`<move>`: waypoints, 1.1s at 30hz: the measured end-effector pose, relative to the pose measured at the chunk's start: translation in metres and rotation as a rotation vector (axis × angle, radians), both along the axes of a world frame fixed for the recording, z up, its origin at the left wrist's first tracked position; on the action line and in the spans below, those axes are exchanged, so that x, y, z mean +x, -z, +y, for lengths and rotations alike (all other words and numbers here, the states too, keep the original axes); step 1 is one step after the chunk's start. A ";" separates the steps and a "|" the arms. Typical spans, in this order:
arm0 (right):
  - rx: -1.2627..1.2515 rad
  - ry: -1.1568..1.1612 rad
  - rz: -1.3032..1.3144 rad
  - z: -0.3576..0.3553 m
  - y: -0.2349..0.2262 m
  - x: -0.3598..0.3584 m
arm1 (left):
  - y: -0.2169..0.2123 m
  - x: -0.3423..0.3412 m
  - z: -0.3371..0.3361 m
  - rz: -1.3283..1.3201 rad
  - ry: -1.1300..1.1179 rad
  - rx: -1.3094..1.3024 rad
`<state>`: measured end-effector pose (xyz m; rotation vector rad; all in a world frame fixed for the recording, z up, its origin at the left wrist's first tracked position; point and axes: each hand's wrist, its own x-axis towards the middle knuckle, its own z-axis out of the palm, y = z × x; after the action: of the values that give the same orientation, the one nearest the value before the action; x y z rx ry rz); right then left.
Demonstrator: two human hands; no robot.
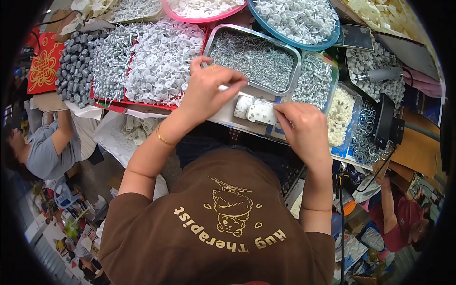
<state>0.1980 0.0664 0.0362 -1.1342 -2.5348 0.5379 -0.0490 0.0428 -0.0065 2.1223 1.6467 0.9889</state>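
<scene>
On a small metal block (pixel 241 105) at the table's front edge lies a white plastic piece (pixel 260 113) with rounded ends and several small holes. Just above and left of it is my left hand (pixel 209 88), fingers bent, with a small white plastic part (pixel 223 88) in its grip. My right hand (pixel 304 126) is closed in a pinch at the right end of the holed piece; what its fingertips hold is hidden. A shallow metal tray (pixel 294 71) full of small screws sits right behind both hands.
White disc-headed plastic parts (pixel 164 59) and grey cylindrical caps (pixel 78 66) are heaped at the left. A blue basin (pixel 336 35) and a pink basin (pixel 204 20) stand behind. At right are a tub of cream pieces (pixel 341 114) and loose hooks (pixel 363 137). People sit on both sides.
</scene>
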 end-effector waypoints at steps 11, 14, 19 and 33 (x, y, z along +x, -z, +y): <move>0.064 0.054 0.100 0.060 0.051 -0.013 | 0.025 -0.002 0.026 0.072 -0.046 0.094; 0.047 0.076 0.138 0.059 0.054 -0.012 | 0.020 -0.001 0.028 0.106 -0.084 0.022; 0.107 0.145 0.265 0.048 0.049 -0.002 | -0.009 0.004 -0.011 0.003 0.049 -0.003; 0.003 0.259 0.237 -0.010 0.012 0.008 | -0.020 0.018 -0.042 -0.031 0.093 0.001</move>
<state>0.2057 0.0568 0.0240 -1.2899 -2.1487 0.5628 -0.0308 0.0009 0.0134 2.1518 1.5194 0.9892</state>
